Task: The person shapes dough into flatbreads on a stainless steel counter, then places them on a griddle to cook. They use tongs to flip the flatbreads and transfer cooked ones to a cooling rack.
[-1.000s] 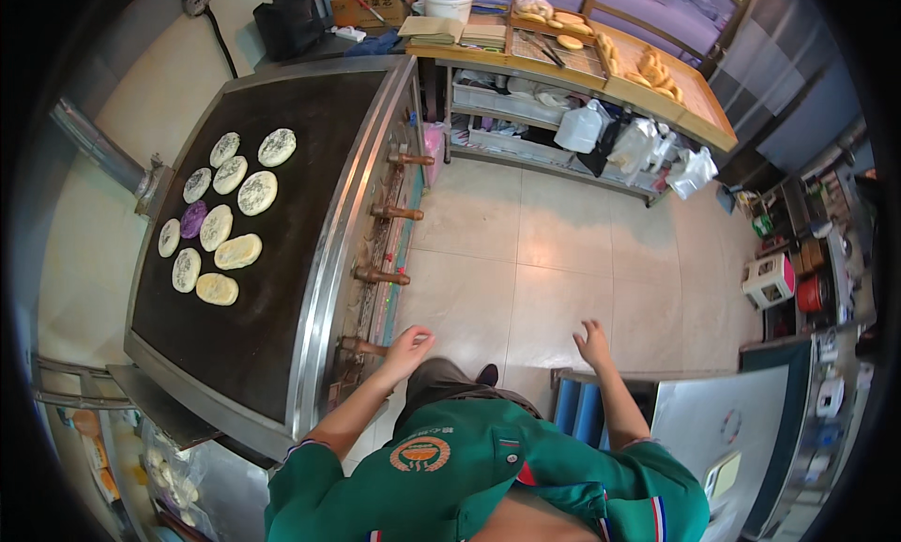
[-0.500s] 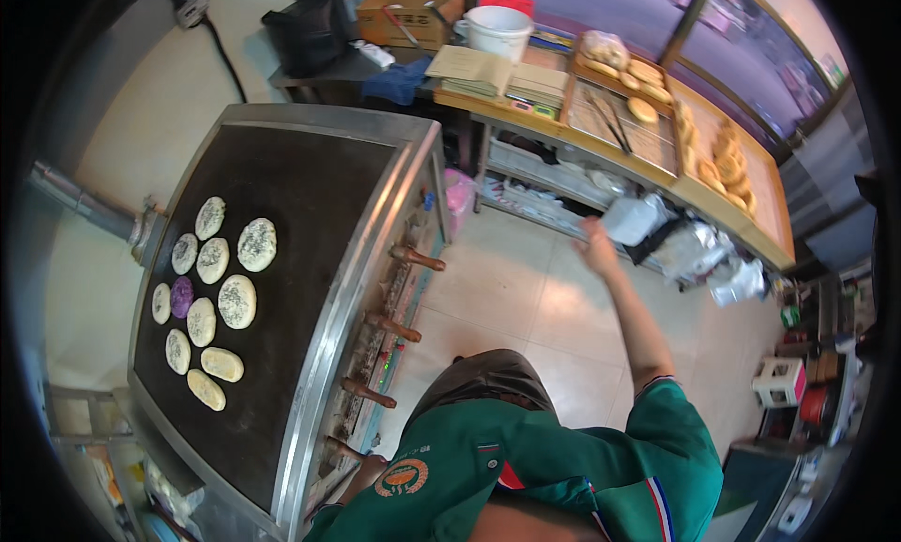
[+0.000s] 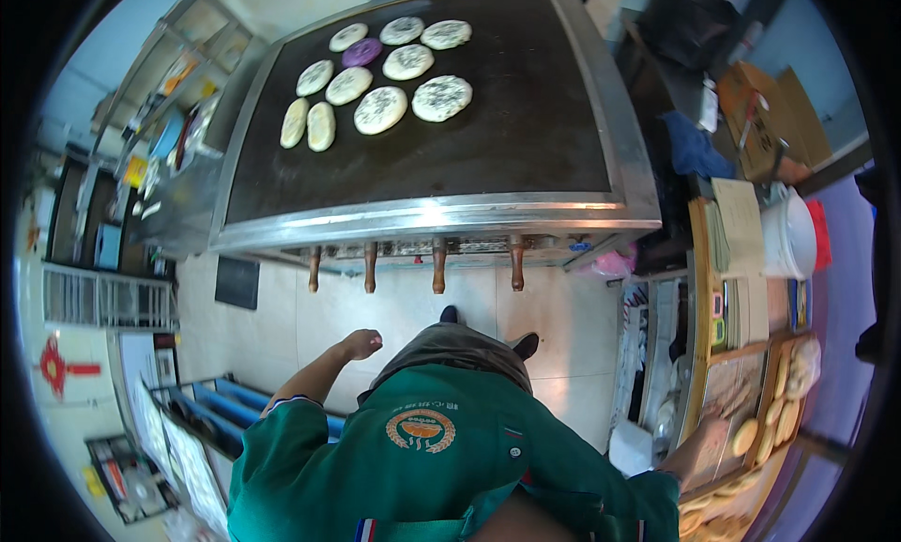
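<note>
My left hand [image 3: 362,343] hangs in front of my body over the floor, its fingers curled in and nothing visible in them. At the right, my right hand [image 3: 715,431] reaches over a metal tray [image 3: 732,381] on the wooden counter. Its fingers are blurred, so I cannot tell whether it grips anything. Round golden breads [image 3: 744,437] lie beside that hand. On the dark griddle [image 3: 526,101] ahead rest several pale flatbreads, some speckled dark like this large one [image 3: 442,98], plus a purple one [image 3: 361,52].
Wooden handles [image 3: 438,265] stick out from the griddle's front. The right counter also bears paper bags [image 3: 739,218], a white bucket [image 3: 786,237] and more bread [image 3: 718,504]. A blue-barred rack [image 3: 230,406] stands behind on the left. A cardboard box [image 3: 765,120] sits far right.
My view has swung left, bringing the griddle straight ahead. My right hand has moved from over the floor to the bread tray. My left hand now shows fully, away from the griddle's front.
</note>
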Motion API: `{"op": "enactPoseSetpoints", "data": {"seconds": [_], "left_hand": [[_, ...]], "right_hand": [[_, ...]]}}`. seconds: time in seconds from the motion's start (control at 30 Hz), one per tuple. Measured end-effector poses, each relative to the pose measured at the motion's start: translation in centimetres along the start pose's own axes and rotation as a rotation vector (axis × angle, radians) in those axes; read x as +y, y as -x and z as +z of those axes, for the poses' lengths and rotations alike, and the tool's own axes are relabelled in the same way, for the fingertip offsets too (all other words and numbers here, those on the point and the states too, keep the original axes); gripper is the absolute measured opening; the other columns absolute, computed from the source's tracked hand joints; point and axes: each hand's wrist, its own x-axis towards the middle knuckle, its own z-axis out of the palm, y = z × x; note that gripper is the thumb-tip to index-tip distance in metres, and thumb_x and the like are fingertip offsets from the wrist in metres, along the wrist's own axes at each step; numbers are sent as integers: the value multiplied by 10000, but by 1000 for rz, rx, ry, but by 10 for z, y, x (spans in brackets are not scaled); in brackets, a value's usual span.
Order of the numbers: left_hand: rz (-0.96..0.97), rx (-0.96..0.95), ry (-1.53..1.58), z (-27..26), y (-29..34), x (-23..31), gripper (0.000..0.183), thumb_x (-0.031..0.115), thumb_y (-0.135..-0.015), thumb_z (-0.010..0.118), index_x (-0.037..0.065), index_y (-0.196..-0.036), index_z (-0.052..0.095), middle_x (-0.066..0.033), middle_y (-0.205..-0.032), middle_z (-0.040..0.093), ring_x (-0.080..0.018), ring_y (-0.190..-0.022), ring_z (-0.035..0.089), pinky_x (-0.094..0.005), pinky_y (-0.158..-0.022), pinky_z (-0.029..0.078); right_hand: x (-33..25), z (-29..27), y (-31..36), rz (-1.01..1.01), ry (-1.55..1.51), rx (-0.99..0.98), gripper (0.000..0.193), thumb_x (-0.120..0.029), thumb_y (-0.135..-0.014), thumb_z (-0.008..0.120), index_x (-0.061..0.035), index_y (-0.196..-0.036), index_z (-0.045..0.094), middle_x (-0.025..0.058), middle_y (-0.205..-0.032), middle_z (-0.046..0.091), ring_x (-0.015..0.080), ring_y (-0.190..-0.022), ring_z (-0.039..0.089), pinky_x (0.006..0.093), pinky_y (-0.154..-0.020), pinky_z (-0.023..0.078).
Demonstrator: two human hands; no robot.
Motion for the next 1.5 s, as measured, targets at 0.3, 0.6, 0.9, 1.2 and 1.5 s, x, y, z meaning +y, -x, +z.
{"op": "enactPoseSetpoints", "data": {"seconds": [0.3, 0.6, 0.9, 1.2, 1.5], "left_hand": [[-243, -3, -23, 114, 39, -50, 340, 410, -873, 595, 89, -934, 692, -201, -903, 701, -375, -922, 660, -428, -797, 530], [-132, 264, 472, 86, -7, -83, 298, 311, -913, 541, 59, -976, 688, -211, -886, 694, -390, -862, 669, -431, -759, 525], [-432, 267, 540, 64, 0, -266, 286, 317, -882, 587, 61, -910, 712, -191, -864, 710, -356, -837, 688, -433, -734, 547], [-464, 285, 818, 45, -24, -299, 290, 283, -886, 583, 19, -906, 701, -131, -778, 719, -242, -728, 705, -367, -681, 561], [-312, 253, 852, 25, -42, -217, 288, 249, -942, 563, -15, -989, 668, -126, -839, 710, -209, -749, 686, -330, -700, 552]], "right_hand": [[-170, -159, 149, -683, -1517, -614, 200, -245, -972, 627, -48, -990, 602, 3, -758, 580, 90, -629, 514, 229, -542, 417], [-381, -381, 435, -968, -849, -2012, 252, -239, -951, 640, -10, -1055, 625, 87, -912, 686, 127, -703, 638, 257, -604, 534], [-508, -414, 545, -966, -1179, -1230, 349, -150, -902, 702, -8, -1212, 629, 41, -827, 676, 112, -643, 598, 254, -570, 500], [-396, -444, 578, -1326, -701, -1484, 494, -90, -872, 724, 14, -1324, 553, 82, -967, 690, 87, -744, 623, 246, -631, 538], [-507, -450, 634, -1185, -1002, -1792, 288, -174, -957, 626, -30, -1206, 617, 41, -899, 675, 86, -682, 598, 208, -591, 490]]}}
